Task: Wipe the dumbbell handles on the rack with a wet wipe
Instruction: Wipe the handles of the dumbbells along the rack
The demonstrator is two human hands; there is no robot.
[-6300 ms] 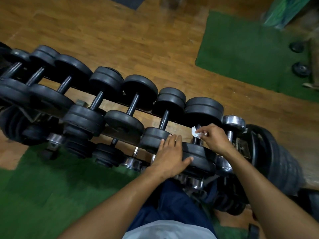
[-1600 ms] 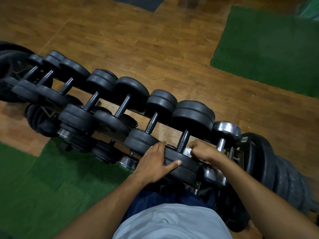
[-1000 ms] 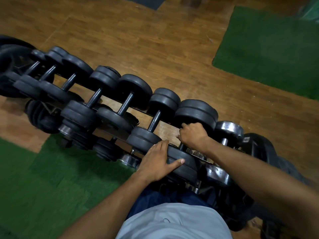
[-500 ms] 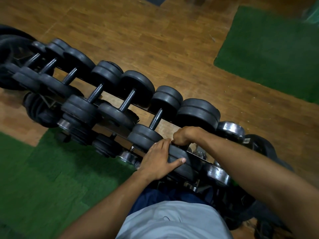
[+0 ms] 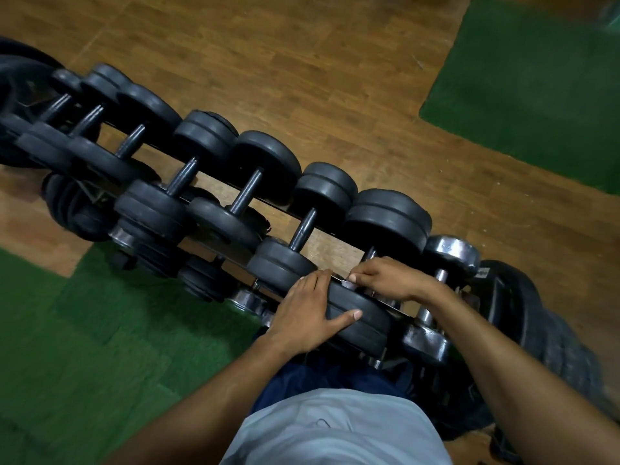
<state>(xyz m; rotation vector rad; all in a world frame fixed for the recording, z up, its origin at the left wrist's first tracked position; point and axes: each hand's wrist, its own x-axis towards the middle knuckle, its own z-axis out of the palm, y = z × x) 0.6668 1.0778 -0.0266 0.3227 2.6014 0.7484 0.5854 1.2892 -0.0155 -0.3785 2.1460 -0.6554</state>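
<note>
Nearest us, our left hand [image 5: 310, 313] lies flat, fingers straight, on the black dumbbell's near plate [image 5: 360, 318]. Just beyond, our right hand [image 5: 385, 280] curls around its handle, pinching a sliver of white wet wipe [image 5: 346, 281] low by that plate. We judge the job barely begun: the other handles [image 5: 303, 229] stretch leftward along the rack [image 5: 335, 231], unwiped as far as we can tell. Plates crowd each bar; open wood floor [image 5: 335, 78] lies beyond.

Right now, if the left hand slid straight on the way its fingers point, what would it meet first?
The left hand lies flat on the near black dumbbell plate, fingers pointing up-right. Going on, it would likely meet the right hand gripping the wet wipe at the handle; depth is unclear.
</note>
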